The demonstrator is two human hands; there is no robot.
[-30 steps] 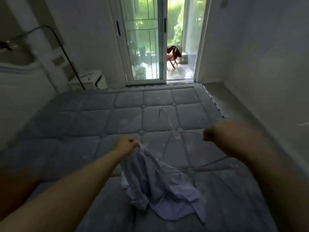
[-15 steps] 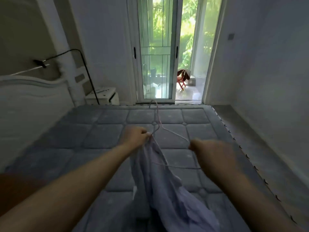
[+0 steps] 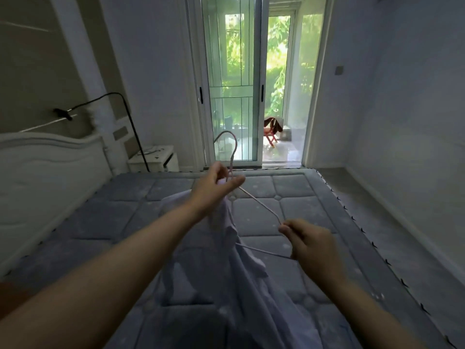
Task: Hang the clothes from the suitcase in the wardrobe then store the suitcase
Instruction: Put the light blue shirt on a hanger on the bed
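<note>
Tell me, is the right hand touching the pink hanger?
Touching. The head view shows the right hand pinching the hanger at its right corner, the wire running straight into the fingertips.

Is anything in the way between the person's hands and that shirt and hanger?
Nothing visible. The left hand already grips the lilac shirt at the hanger neck, and the right hand pinches the hanger's end. The wardrobe isn't in view.

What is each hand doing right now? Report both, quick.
Left hand: grips the pale lilac garment at the neck of the pink wire hanger.
Right hand: pinches the hanger's right shoulder end.
</note>
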